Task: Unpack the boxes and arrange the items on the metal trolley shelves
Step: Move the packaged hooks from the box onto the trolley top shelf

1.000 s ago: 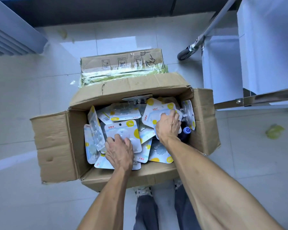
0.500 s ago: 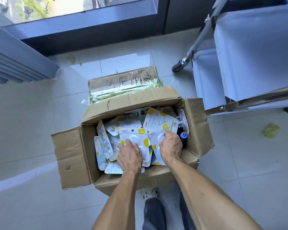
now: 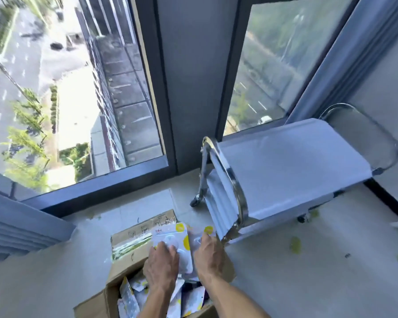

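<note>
Cardboard walls of the open box [image 3: 112, 292] stood below my hands, with more blister packs [image 3: 129, 301] heaped loose inside it. My left hand [image 3: 162, 266] held a white-and-yellow blister pack [image 3: 170, 235] above the box, fingers curled over its face, and my right hand [image 3: 210, 255] gripped a second pack [image 3: 199, 237] just beside the first. The metal trolley [image 3: 285, 166] stood beyond the box to the right, its top shelf bare and its chrome rail [image 3: 234, 187] near my right hand.
</note>
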